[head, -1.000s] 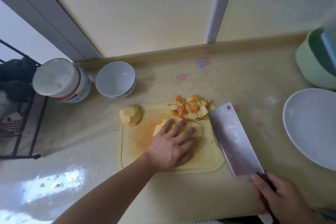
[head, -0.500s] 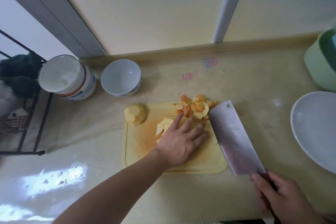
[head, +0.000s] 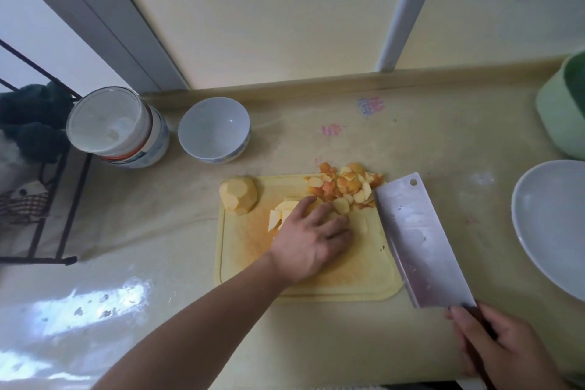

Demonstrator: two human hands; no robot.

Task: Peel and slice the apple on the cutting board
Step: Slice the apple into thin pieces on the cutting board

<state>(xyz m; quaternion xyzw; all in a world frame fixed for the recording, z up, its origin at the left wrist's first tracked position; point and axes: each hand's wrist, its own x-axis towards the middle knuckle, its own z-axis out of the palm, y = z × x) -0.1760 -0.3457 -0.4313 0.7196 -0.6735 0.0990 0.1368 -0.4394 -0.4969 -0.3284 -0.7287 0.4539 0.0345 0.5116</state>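
A person's left hand (head: 311, 239) lies flat, fingers straight and slightly spread, over pale apple slices (head: 280, 215) near the middle of a yellow cutting board (head: 357, 275) on a cream tabletop (head: 443, 142). Only a few slices show past the thumb side of the hand; the rest are hidden beneath the palm and fingers. The right hand (head: 503, 355), at the lower right edge of the view, has its fingers curled around the dark handle of a broad cleaver (head: 418, 241), whose blade lies nearly flat along the board's right edge with its tip toward the far corner. A heap of orange-red peelings (head: 343, 182) mixed with small pale scraps sits at the board's far right corner, touching the tip of the blade. A peeled piece of apple (head: 239, 195), cut in flat facets, rests at the board's far left corner, partly over the rim, apart from the hand. Behind the board, near the wall, stands a white bowl (head: 215, 130), and just beside it on the left a lidded container (head: 118, 127) with a red and blue label. A grey plate (head: 554, 225) lies at the right edge of the tabletop, well apart from the board, with a pale green tub (head: 560, 114) behind it. A black wire rack (head: 47, 199) stands at the far left.
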